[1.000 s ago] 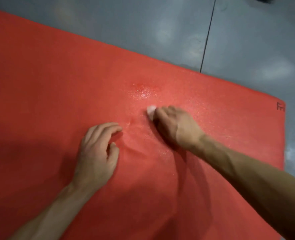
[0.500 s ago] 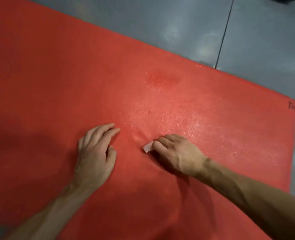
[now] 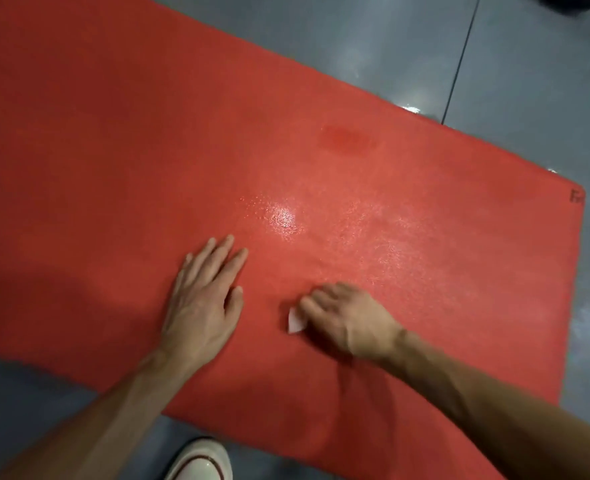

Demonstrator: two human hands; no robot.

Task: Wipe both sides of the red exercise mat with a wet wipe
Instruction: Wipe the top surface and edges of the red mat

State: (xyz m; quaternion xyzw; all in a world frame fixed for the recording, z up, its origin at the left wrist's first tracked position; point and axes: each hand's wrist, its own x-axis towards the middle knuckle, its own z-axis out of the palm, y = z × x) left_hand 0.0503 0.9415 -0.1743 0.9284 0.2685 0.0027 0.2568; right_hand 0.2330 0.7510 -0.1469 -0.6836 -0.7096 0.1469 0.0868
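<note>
Red mat [image 3: 120, 161] (pebbled, glistening) under right hand's [image 3: 350, 322] crumpled wipe [image 3: 295, 321].

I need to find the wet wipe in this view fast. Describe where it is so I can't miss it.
Start at the big red exercise mat on the grey floor, then find the two hands near its near edge. The wet wipe is the small pale scrap poking out from under the fingers of the right hand. It is the only whitish thing on the red surface; the left hand lies flat with nothing under it.
</note>
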